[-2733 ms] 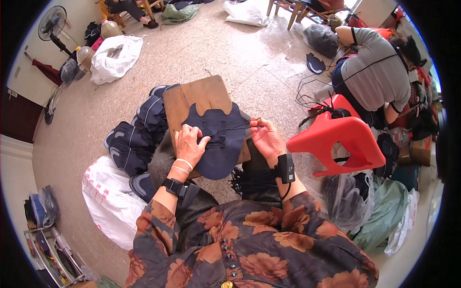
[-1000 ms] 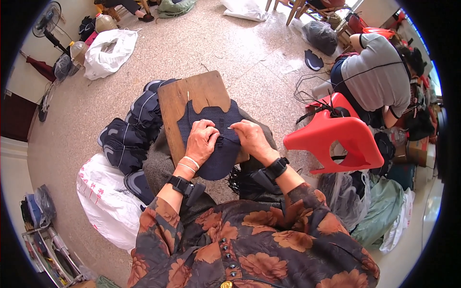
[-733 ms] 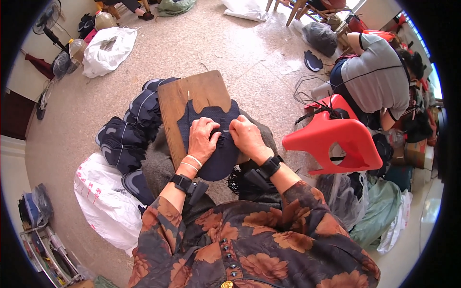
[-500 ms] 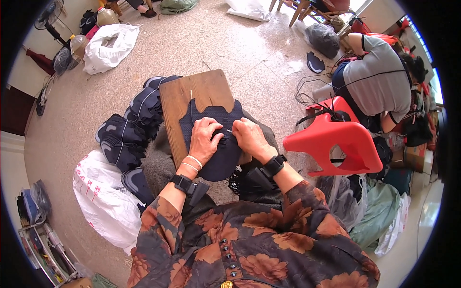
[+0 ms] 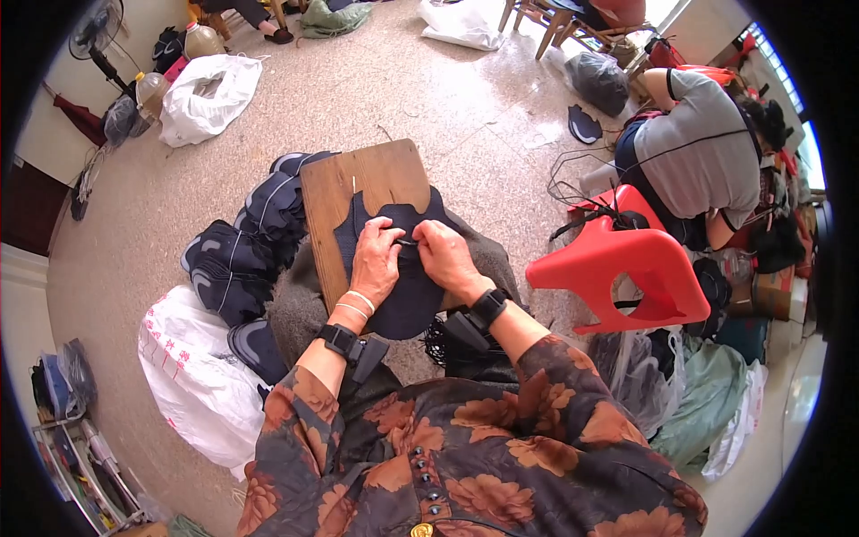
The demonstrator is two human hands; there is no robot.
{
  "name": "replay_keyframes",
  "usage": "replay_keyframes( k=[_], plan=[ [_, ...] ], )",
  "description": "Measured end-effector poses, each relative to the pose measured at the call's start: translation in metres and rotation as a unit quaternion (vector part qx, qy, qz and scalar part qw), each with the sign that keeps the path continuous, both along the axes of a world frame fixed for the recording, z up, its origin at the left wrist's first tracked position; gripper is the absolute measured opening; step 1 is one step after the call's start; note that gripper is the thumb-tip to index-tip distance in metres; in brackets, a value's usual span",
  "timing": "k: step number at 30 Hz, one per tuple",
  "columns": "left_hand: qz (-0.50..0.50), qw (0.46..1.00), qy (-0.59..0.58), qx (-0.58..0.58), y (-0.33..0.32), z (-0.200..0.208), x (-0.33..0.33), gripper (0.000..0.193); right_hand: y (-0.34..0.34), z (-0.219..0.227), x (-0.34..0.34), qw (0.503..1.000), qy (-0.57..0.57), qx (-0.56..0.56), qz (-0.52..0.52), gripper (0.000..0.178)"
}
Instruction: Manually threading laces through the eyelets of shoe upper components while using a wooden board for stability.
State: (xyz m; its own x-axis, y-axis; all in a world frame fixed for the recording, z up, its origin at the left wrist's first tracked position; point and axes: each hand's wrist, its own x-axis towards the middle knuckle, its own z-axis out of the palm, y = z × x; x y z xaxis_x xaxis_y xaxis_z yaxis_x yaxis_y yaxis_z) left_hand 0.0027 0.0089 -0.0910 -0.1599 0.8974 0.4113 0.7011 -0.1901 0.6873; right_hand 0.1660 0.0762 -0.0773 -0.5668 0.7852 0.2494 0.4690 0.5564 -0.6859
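A dark navy shoe upper (image 5: pixel 407 300) lies flat on a wooden board (image 5: pixel 389 170) across my lap, its notched end away from me. My left hand (image 5: pixel 374 264) rests on its middle, thumb and fingers pinched together. Close beside it, my right hand (image 5: pixel 445 255) is also closed in a pinch. A short dark cord (image 5: pixel 406 241) shows between the fingertips of both hands, just over the fabric. The fingers hide most of it, and whether a small tool is in the right hand cannot be seen.
Tied bundles of similar uppers (image 5: pixel 228 268) and a white sack (image 5: pixel 192 367) lie to my left. On the right stands a red plastic stool (image 5: pixel 626 259) with black cords on it. Beyond it, a co-worker (image 5: pixel 698 143) bends forward. Black strands (image 5: pixel 436 345) hang below the board.
My right hand has moved slightly left and down toward the left hand, so the fingertips are closer. The small pale object that showed at its fingertips is no longer visible.
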Motion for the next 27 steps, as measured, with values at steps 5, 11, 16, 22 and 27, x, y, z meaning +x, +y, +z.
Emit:
replay_keyframes(
  k=[5,11,16,22,27],
  plan=[
    [-0.005,0.999,-0.015,-0.030,0.002,0.001,-0.005,0.019,-0.006,0.010,0.007,1.000,0.009,-0.006,-0.016,0.010],
    [-0.005,0.999,-0.016,-0.037,0.004,0.006,-0.003,0.020,-0.007,0.003,0.008,0.996,-0.058,0.048,-0.046,0.007],
    [-0.006,0.999,0.006,-0.047,0.007,0.007,-0.005,0.016,0.000,0.001,0.010,1.000,-0.023,-0.002,-0.016,0.007],
    [-0.038,0.974,0.220,-0.032,0.009,0.017,0.001,0.014,-0.002,-0.002,0.013,0.996,0.072,-0.039,-0.033,0.013],
    [-0.038,0.962,0.271,-0.018,0.006,0.016,0.003,0.009,0.002,-0.004,0.017,0.995,0.089,-0.044,-0.023,0.015]
  ],
)
